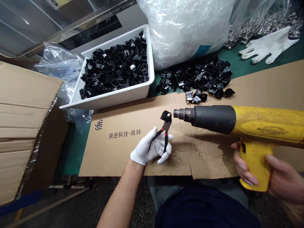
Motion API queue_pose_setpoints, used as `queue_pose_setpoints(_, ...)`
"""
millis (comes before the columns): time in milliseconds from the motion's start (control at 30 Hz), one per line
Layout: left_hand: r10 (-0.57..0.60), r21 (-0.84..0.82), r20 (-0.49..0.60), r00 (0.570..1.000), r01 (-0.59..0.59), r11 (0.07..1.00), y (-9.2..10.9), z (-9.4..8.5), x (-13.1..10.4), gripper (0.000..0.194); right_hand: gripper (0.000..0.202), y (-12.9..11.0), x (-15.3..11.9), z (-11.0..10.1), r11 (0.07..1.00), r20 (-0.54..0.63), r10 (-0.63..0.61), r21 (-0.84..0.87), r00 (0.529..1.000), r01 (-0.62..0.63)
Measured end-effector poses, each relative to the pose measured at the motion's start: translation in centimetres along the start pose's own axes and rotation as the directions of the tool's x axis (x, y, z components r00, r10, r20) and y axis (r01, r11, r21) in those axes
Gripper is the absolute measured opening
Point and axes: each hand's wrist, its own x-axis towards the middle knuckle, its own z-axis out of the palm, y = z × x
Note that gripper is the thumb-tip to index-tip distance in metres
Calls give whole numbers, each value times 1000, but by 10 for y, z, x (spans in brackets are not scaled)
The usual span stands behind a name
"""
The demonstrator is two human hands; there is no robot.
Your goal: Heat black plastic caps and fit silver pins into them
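Note:
My left hand (pixel 154 147), in a white glove, is closed around the handles of a pair of pliers (pixel 166 127) with dark red and black grips. The pliers' jaws hold a small black plastic part (pixel 165 116) with a shiny metal bit on it. My bare right hand (pixel 251 167) grips the handle of a yellow heat gun (pixel 261 126). Its stepped metal nozzle (pixel 182 114) points left, a short gap away from the black part.
A white bin (pixel 114 98) full of black parts stands at the back left. Behind the heat gun lies a pile of black parts (pixel 201 76). Small metal pieces (pixel 99 124) rest on the cardboard sheet (pixel 123 158). A white glove (pixel 268 46) and a plastic-wrapped bundle (pixel 185 28) are farther back.

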Motion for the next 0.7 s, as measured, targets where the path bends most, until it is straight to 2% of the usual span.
queue_pose_setpoints(700, 2, 24, -13, 1000, -2, 1000, 0, 2, 1, 70, 49, -3, -2, 4, 999, 3, -9, -42, 1000, 9)
